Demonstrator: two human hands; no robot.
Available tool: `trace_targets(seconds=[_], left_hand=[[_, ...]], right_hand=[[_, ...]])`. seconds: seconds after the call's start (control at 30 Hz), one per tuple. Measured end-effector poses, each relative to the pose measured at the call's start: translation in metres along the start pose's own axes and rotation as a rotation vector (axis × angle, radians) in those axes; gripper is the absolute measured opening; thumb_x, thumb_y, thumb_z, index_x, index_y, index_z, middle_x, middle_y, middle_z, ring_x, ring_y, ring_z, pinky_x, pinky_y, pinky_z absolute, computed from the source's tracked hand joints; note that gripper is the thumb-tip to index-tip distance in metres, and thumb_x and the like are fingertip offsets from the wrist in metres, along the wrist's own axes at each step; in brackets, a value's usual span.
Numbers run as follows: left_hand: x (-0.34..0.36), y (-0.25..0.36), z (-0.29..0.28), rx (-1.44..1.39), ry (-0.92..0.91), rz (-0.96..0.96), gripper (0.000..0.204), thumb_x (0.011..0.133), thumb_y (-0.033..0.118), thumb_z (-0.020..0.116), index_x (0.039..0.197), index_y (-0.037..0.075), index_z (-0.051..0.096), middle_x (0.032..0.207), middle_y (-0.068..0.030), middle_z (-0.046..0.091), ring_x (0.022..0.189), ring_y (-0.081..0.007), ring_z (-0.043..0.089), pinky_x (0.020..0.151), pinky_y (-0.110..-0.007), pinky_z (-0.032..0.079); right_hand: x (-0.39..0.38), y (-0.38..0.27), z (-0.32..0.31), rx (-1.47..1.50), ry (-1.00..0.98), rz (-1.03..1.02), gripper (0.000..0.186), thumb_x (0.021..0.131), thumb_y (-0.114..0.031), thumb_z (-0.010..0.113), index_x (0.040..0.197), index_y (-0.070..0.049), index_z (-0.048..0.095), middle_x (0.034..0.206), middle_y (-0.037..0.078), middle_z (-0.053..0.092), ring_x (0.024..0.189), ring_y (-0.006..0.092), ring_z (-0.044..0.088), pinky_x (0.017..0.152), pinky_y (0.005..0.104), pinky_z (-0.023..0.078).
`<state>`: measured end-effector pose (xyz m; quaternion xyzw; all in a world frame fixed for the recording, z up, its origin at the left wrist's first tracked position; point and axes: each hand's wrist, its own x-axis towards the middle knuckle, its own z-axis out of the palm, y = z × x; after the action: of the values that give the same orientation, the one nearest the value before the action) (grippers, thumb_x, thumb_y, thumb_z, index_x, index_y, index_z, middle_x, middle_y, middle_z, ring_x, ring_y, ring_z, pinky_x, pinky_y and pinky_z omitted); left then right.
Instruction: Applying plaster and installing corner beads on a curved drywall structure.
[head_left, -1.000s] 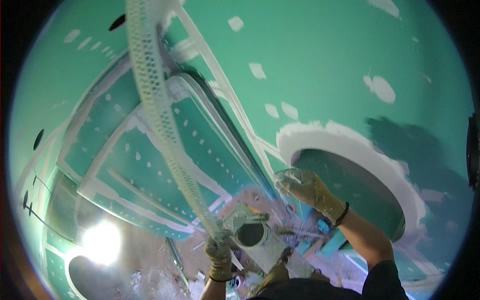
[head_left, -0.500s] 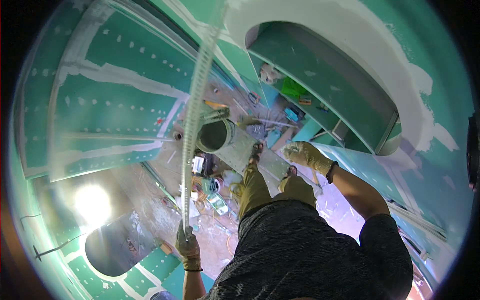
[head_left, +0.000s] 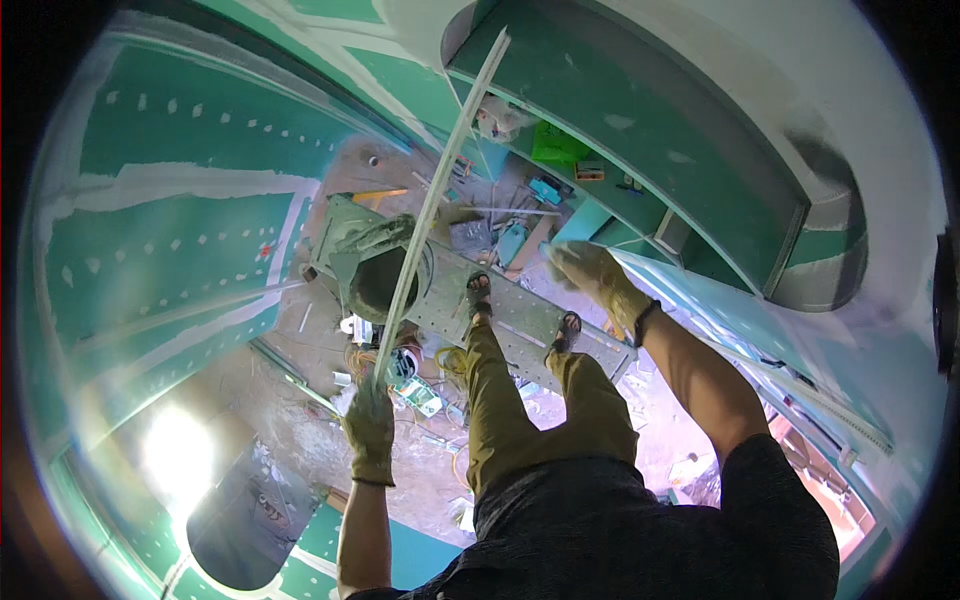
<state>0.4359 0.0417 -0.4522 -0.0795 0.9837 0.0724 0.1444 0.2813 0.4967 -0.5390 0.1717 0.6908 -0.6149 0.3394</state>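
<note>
In my gloved left hand [head_left: 368, 430] is a long, narrow pale strip [head_left: 447, 170], gripped near its lower end and rising diagonally past a bucket [head_left: 385, 290]. My gloved right hand [head_left: 585, 272], slightly blurred, is out to the right near a recessed oval niche, fingers loosely extended and nothing visible in them. My feet rest on a perforated metal scaffold plank [head_left: 450, 305], beside the bucket, which has a coated tool across its top.
Green boards [head_left: 180, 250] with pale filler bands surround me. The oval niche [head_left: 630, 120] has shelves holding a green bag [head_left: 555, 145] and small items. Tools, cords and debris [head_left: 420, 395] lie on the floor below. A bright lamp [head_left: 178, 450] glows at lower left.
My view has tipped down, showing more legs and plank. The strip has swung rightward at its top, now crossing toward the niche. My left hand still grips it.
</note>
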Motion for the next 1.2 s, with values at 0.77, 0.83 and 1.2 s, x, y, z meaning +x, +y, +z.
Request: trace_targets(seconds=[0.77,0.83,1.2], left_hand=[[0.315,0.057,0.052,-0.324,0.192,0.303,0.038,0.102,0.032,0.062,0.131,0.009,0.069,0.100,-0.0234,0.074,0.088,-0.0446,0.072,0.074,-0.050,0.057],[0.317,0.060,0.049,-0.295,0.146,0.313,0.034,0.103,0.028,0.061,0.128,0.005,0.068,0.103,-0.0261,0.073,0.092,-0.0477,0.070,0.077,-0.052,0.056],[0.336,0.073,0.044,-0.207,0.105,0.252,0.033,0.103,0.035,0.061,0.120,0.008,0.070,0.095,-0.0243,0.073,0.086,-0.0466,0.071,0.071,-0.052,0.056]], right_hand=[[0.295,-0.181,0.088,0.765,0.147,-0.065,0.037,0.108,-0.039,0.050,0.124,-0.009,0.066,0.120,0.009,0.069,0.107,0.0245,0.069,0.096,0.0450,0.059],[0.300,-0.184,0.084,0.751,0.161,-0.062,0.036,0.107,-0.039,0.051,0.118,-0.009,0.067,0.115,0.009,0.070,0.105,0.0241,0.069,0.095,0.0453,0.060],[0.320,-0.186,0.077,0.725,0.194,-0.082,0.034,0.107,-0.038,0.054,0.111,-0.009,0.070,0.104,0.008,0.073,0.094,0.0219,0.072,0.089,0.0400,0.061]])
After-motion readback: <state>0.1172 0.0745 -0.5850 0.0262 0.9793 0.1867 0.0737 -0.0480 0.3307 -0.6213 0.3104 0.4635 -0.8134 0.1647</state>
